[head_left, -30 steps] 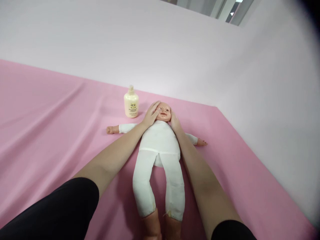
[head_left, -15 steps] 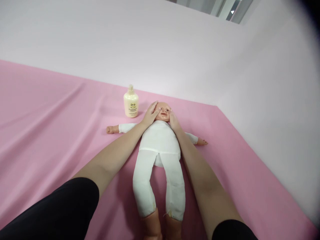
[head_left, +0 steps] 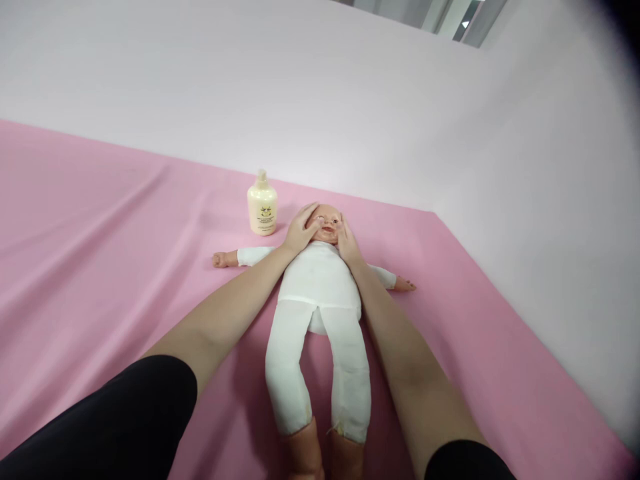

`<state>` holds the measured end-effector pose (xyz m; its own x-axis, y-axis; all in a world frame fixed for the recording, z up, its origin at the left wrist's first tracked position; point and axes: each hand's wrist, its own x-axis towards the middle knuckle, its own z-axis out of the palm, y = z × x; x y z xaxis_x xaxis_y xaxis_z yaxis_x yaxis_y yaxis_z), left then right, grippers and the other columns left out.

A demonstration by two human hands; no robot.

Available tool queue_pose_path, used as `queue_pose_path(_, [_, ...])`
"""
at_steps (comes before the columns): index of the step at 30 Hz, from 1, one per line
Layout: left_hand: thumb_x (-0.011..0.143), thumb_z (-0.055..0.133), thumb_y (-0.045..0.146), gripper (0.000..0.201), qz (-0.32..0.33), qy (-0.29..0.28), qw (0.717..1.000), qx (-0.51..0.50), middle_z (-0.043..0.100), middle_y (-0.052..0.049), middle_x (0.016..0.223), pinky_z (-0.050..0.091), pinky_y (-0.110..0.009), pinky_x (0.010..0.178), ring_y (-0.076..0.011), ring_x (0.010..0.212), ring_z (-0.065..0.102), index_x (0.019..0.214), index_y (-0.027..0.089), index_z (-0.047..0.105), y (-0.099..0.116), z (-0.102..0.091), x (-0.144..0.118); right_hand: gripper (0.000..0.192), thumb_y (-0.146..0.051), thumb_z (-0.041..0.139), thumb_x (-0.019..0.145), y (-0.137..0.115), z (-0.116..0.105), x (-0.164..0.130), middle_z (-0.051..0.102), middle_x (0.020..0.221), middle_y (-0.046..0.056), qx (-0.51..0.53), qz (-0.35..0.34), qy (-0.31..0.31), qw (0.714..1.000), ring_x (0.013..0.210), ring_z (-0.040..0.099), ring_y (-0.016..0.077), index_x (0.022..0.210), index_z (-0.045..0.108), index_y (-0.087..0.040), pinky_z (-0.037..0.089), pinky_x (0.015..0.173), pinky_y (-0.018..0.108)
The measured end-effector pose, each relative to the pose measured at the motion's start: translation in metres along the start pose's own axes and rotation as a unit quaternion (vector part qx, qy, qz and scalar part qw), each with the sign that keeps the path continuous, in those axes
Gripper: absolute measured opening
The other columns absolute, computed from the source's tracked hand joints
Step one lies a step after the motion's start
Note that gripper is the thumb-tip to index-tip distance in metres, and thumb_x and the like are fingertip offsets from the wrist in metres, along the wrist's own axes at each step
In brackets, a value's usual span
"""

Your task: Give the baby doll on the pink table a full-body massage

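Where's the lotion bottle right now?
In the head view the lotion bottle stands upright on the pink sheet, left of the doll by its head, just beyond the left hand.

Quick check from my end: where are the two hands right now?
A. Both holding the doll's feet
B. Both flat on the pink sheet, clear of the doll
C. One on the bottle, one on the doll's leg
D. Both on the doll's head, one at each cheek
D: the left hand and the right hand cup either side of the doll at its face, while the bottle stands untouched beside its head.
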<state>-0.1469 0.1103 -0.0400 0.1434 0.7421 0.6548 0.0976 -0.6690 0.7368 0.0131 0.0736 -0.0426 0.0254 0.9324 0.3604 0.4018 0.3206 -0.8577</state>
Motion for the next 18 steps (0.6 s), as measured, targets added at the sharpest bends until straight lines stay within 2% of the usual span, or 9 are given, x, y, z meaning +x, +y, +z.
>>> queue_pose_path(2, [0.079, 0.057, 0.057, 0.069, 0.036, -0.037, 0.997, 0.049, 0.045, -0.015, 0.141, 0.029, -0.042, 0.113, -0.0267, 0.131, 0.04, 0.132, 0.014, 0.047, 0.01, -0.004, -0.002, 0.1, -0.079, 0.039, 0.074, -0.01, -0.001, -0.004, 0.028, 0.152, 0.007, -0.017, 0.012, 0.007, 1.0, 0.141, 0.026, 0.0236, 0.148, 0.019, -0.016, 0.02, 0.118, 0.04])
queue_pose_path(4, [0.077, 0.059, 0.058, 0.076, 0.041, -0.059, 0.994, 0.078, 0.041, -0.016, 0.143, 0.027, -0.044, 0.113, -0.0284, 0.134, 0.037, 0.136, 0.013, 0.042, 0.015, -0.005, -0.003, 0.104, -0.078, 0.045, 0.071, -0.017, -0.002, -0.006, 0.026, 0.152, 0.008, -0.024, 0.022, 0.005, 0.999, 0.141, 0.025, 0.0242, 0.149, 0.018, -0.015, 0.019, 0.118, 0.039])
queue_pose_path(8, [0.084, 0.048, 0.059, 0.072, 0.035, -0.068, 0.994, 0.083, 0.037, -0.016, 0.146, 0.023, -0.045, 0.115, -0.0275, 0.136, 0.033, 0.139, 0.014, 0.038, 0.011, -0.002, -0.001, 0.087, -0.073, 0.03, 0.082, -0.018, -0.001, -0.005, 0.028, 0.152, 0.006, -0.011, 0.018, 0.022, 1.0, 0.142, 0.023, 0.0208, 0.147, 0.024, -0.016, 0.018, 0.118, 0.038])
queue_pose_path(11, [0.088, 0.04, 0.059, 0.067, 0.026, -0.056, 0.996, 0.066, 0.037, -0.014, 0.146, 0.022, -0.043, 0.115, -0.0254, 0.137, 0.032, 0.139, 0.015, 0.039, 0.007, -0.001, -0.001, 0.077, -0.066, 0.017, 0.088, -0.015, -0.003, -0.005, 0.036, 0.148, 0.006, -0.012, 0.008, 0.04, 0.999, 0.139, 0.031, 0.0201, 0.145, 0.031, -0.016, 0.02, 0.118, 0.039])
queue_pose_path(14, [0.09, 0.035, 0.059, 0.066, 0.013, -0.048, 0.997, 0.05, 0.037, -0.013, 0.147, 0.02, -0.041, 0.116, -0.0235, 0.137, 0.031, 0.139, 0.015, 0.04, 0.006, 0.0, -0.001, 0.075, -0.065, 0.019, 0.088, -0.013, -0.006, -0.005, 0.042, 0.145, 0.007, -0.019, 0.034, 0.03, 0.999, 0.136, 0.035, 0.0228, 0.143, 0.035, -0.016, 0.021, 0.117, 0.042])
queue_pose_path(18, [0.092, 0.029, 0.058, 0.064, 0.019, -0.042, 0.998, 0.049, 0.039, -0.012, 0.146, 0.018, -0.04, 0.117, -0.0216, 0.138, 0.031, 0.138, 0.016, 0.042, 0.007, -0.001, -0.002, 0.081, -0.07, 0.024, 0.085, -0.01, -0.005, -0.004, 0.037, 0.148, 0.007, -0.002, 0.041, 0.021, 0.999, 0.14, 0.029, 0.0231, 0.144, 0.033, -0.015, 0.018, 0.118, 0.04])
